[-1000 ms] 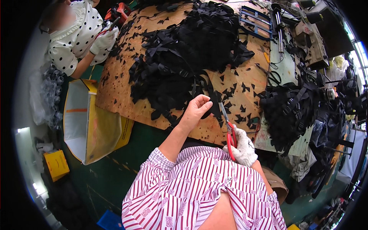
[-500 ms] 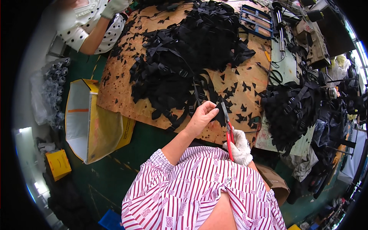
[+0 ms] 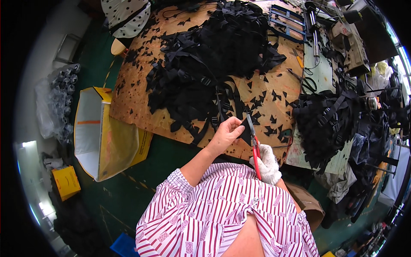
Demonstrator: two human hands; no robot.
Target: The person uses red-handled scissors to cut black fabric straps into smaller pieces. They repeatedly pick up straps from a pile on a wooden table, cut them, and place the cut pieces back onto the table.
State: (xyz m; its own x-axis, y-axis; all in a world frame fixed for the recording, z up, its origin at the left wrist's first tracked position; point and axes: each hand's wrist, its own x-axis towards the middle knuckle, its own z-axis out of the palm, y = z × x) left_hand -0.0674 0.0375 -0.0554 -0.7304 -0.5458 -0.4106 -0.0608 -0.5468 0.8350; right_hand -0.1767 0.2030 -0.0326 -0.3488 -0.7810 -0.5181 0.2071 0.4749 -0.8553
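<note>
My bare left hand point(image 3: 227, 136) pinches a piece of black webbing point(image 3: 245, 132) between thumb and fingers, over the near edge of the table. Close beside it, the grey jaws of red-handled shears point(image 3: 256, 156) point away from me and touch or nearly touch the webbing. My right hand point(image 3: 268, 165), in a white knitted glove, is closed around the red handles. Whether the jaws are apart is too small to tell. Beyond my hands lies a large heap of black straps point(image 3: 214, 51) with buckles, and several small black triangular scraps point(image 3: 274, 95) are scattered around it.
The wooden table point(image 3: 132, 98) carries a blue metal rack point(image 3: 287, 23) and black-handled scissors point(image 3: 309, 83). More black straps point(image 3: 327, 124) hang at the right. A yellow-and-white bag point(image 3: 107, 137) stands open at the left. A person in dotted clothing point(image 3: 127, 17) is at the far left.
My left hand has shifted slightly down, with its fingers more curled. The other person has moved away from the table's far left corner, baring a round stool seat. My right hand stays almost still.
</note>
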